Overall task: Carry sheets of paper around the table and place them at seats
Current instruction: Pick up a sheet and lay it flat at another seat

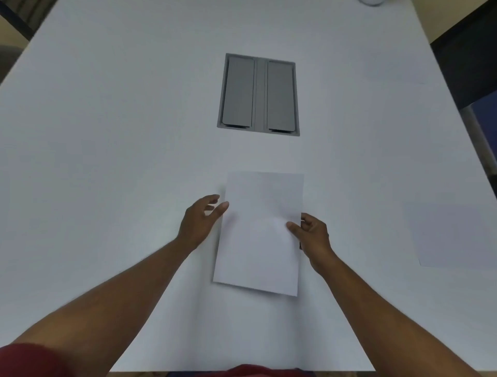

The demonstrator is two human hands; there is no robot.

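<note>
A white sheet of paper (259,234) lies lengthwise in front of me over the white table (107,161), its near end slightly lifted. My right hand (312,236) pinches the sheet's right edge between thumb and fingers. My left hand (200,219) hovers at the sheet's left edge with fingers apart, thumb tip touching or just beside the paper. Another white sheet (454,236) lies flat at the table's right edge.
A grey recessed cable box (258,95) with two closed lids sits in the table's middle, beyond the sheet. Dark chairs (468,62) stand along the right side. A pale round object (372,2) peeks in at the far edge.
</note>
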